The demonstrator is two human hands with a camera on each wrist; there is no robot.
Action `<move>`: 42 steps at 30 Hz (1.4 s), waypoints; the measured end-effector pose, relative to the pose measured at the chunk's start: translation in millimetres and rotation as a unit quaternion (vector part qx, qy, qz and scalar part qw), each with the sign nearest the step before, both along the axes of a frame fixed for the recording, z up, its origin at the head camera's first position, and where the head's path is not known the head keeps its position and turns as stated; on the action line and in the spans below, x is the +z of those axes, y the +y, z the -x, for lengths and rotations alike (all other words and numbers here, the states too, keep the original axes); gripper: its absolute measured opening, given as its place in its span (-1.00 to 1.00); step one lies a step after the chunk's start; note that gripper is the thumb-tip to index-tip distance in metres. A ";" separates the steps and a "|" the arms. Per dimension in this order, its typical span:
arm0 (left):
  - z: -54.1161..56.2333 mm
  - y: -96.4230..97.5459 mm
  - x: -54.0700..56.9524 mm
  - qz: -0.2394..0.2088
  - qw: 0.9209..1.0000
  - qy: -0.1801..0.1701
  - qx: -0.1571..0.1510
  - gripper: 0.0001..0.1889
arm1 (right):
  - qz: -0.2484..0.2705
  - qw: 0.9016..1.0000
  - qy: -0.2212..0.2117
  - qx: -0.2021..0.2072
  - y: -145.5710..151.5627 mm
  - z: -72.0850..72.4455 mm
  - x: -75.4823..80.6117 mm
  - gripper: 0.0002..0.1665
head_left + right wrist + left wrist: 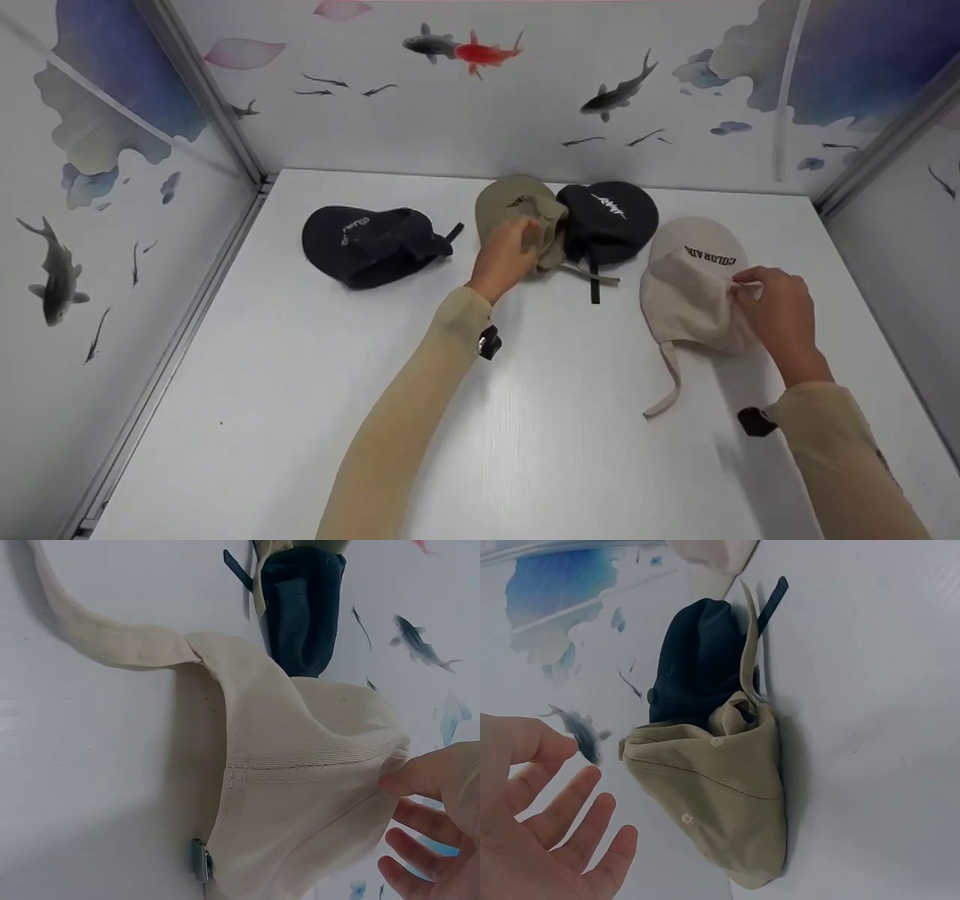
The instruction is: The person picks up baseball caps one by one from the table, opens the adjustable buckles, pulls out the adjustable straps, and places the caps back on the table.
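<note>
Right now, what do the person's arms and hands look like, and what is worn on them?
The bare left hand and bare right hand come out of matching long tan fabric sleeves. A small black blocky device shows near each sleeve's end.

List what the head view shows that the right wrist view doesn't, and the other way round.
Only the head view: the navy cap lying on its own, the left hand at the khaki cap, and the dark lettering on the cream cap.

Only the right wrist view: the shiny metal-looking buckle at the cream cap's edge.

Both: the cream cap with its loose strap, the right hand pinching it, the black cap, and at least part of the khaki cap.
</note>
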State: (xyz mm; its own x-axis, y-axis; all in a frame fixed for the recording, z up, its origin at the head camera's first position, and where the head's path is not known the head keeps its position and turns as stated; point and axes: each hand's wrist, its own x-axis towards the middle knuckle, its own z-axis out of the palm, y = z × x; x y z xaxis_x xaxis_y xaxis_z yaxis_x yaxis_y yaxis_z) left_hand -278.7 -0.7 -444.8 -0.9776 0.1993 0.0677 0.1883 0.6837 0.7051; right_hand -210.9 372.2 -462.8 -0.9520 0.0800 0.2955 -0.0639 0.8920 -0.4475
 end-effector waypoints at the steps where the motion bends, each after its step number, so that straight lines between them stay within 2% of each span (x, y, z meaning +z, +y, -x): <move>1: 1.0 1.1 -0.2 0.016 1.000 0.004 0.000 -0.66 | -0.001 1.000 0.003 -0.001 -0.7 -0.6 0.8 -0.79; 5: 5.6 5.9 -0.2 0.078 0.997 0.030 -0.003 -0.65 | -0.007 1.000 0.016 -0.006 -3.2 -3.2 3.9 -0.81; 9: 11.5 11.3 0.5 0.136 0.989 0.063 -0.011 -0.70 | -0.011 1.000 0.025 -0.008 -5.9 -5.6 7.4 -0.80; 13: 16.9 17.1 1.5 0.207 0.975 0.082 -0.020 -0.69 | -0.017 0.999 0.034 -0.008 -9.1 -7.7 10.9 -0.80; 15: 18.8 20.2 1.5 0.243 0.966 0.083 -0.023 -0.65 | -0.020 0.999 0.041 -0.007 -10.4 -8.7 12.1 -0.81; 18: 21.9 24.5 -1.8 0.277 0.957 0.078 -0.025 -0.59 | -0.021 0.998 0.053 -0.002 -11.9 -9.3 12.2 -0.83; 23: 26.4 29.7 -9.9 0.278 0.958 0.062 -0.025 -0.53 | -0.021 0.998 0.065 0.005 -14.3 -11.0 11.7 -0.84; 27: 29.4 32.1 -13.2 0.272 0.960 0.058 -0.044 -0.48 | -0.016 0.997 0.070 0.012 -16.9 -13.8 13.6 -0.84; 32: 29.6 30.8 -15.2 0.280 0.955 0.064 -0.069 -0.45 | -0.007 0.998 0.067 0.019 -22.7 -16.4 16.5 -0.83; 35: 28.8 29.2 -17.5 0.284 0.953 0.072 -0.071 -0.49 | -0.008 0.998 0.060 0.020 -26.1 -17.7 18.0 -0.82; 42: 25.9 22.8 -16.3 0.278 0.954 0.096 -0.063 -0.74 | -0.007 0.997 0.071 0.030 -32.0 -19.6 19.8 -0.84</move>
